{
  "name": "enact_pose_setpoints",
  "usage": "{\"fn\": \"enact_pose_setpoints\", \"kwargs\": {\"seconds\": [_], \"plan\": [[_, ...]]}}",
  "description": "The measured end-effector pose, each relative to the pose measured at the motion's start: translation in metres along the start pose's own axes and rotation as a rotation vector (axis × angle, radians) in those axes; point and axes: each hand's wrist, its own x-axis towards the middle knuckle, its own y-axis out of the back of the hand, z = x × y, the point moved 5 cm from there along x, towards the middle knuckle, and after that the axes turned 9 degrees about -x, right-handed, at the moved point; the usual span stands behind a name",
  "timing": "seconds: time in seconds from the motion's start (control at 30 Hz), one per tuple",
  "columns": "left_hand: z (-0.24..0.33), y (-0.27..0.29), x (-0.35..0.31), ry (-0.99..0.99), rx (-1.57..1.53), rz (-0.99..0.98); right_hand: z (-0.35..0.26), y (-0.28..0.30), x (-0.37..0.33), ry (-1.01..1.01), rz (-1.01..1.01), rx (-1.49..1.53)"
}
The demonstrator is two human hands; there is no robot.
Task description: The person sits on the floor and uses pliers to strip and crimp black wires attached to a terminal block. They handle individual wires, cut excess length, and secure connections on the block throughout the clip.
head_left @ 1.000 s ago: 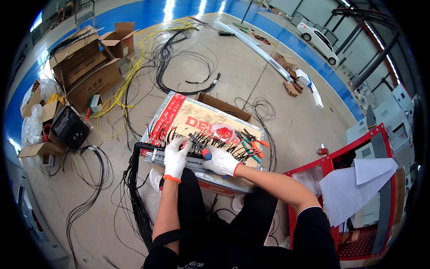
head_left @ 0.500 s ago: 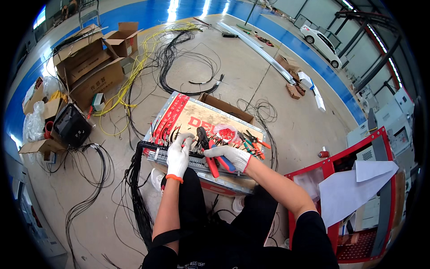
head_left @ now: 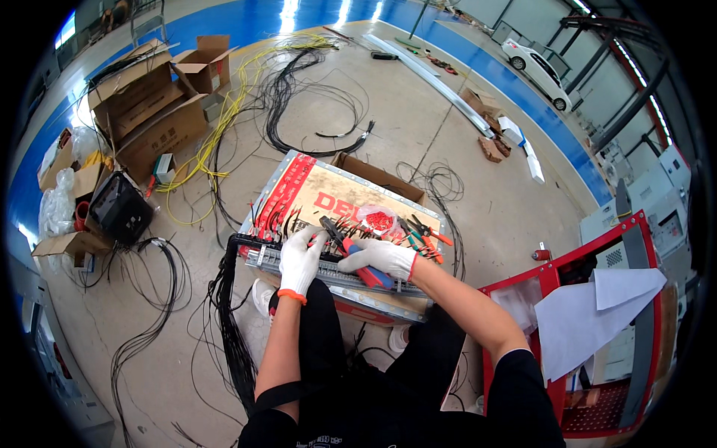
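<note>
My right hand (head_left: 379,257), in a white glove, is wrapped round the red and blue handles of crimping pliers (head_left: 364,270). Their dark head points up and left, close to the fingertips of my left hand (head_left: 299,261). That hand, gloved in white with an orange cuff, is closed in a pinch on what looks like a thin black wire; the fingers mostly hide it. Beneath both hands, a grey metal rail with black wires (head_left: 269,259) lies along the near side of a board-topped box (head_left: 345,187). Many short wire ends, some red-tipped, fan out over the board.
A clear bag of small red pieces (head_left: 379,220) and several hand tools (head_left: 424,235) lie right on the board. A thick black wire bundle (head_left: 224,313) hangs off its left side. Cardboard boxes (head_left: 153,112) stand far left; a red-framed cart (head_left: 553,287) stands right.
The plier handles have come together in my right hand. The plier head has shifted left, nearer my left fingertips. My left hand has hardly moved.
</note>
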Motion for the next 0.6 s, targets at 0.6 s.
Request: {"fn": "enact_pose_setpoints", "kwargs": {"seconds": [0.6], "plan": [[-0.004,-0.003,0.002,-0.049,0.027,0.005,0.021,-0.022,0.007,-0.059,-0.079,0.355]]}}
